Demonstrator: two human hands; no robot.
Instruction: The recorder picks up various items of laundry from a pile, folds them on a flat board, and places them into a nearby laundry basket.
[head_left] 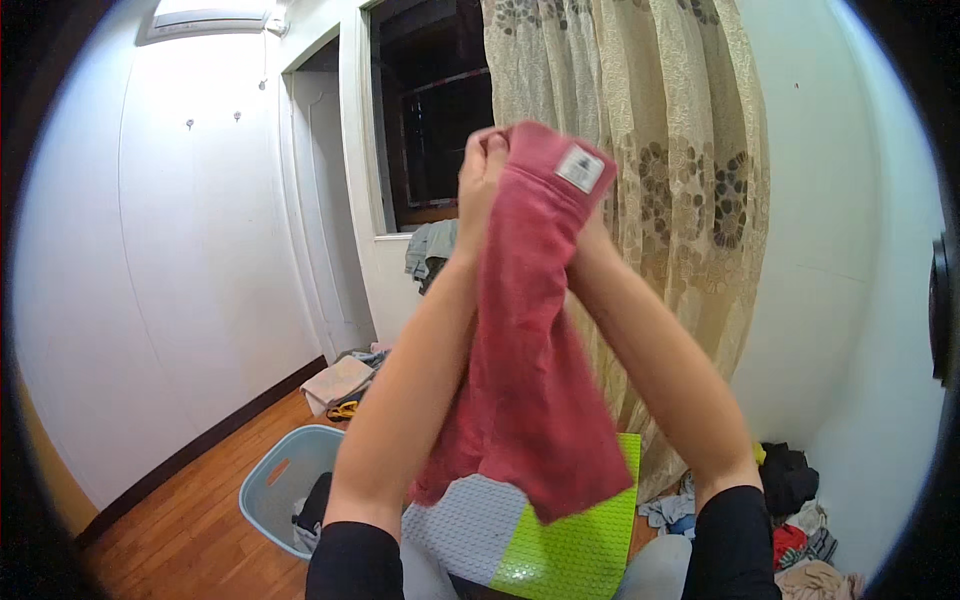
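A pair of faded red shorts (535,300) hangs in front of me at about head height, its waistband up and the two legs drooping apart. A small white label is sewn on the waistband. My left hand (482,175) grips the waistband's left end with bent fingers. Behind the cloth on the other side, my right hand (592,238) holds the shorts too; its fingers are mostly hidden. Below the legs lies a board (570,545) with a bumpy surface, part grey and part lime green, by my knees.
To the left on the wooden floor stands a light blue laundry basket (262,505) with dark and grey clothes inside. Folded cloths (338,383) lie by the wall. A heap of clothes (790,480) is at the right. A patterned beige curtain (665,200) hangs behind my hands.
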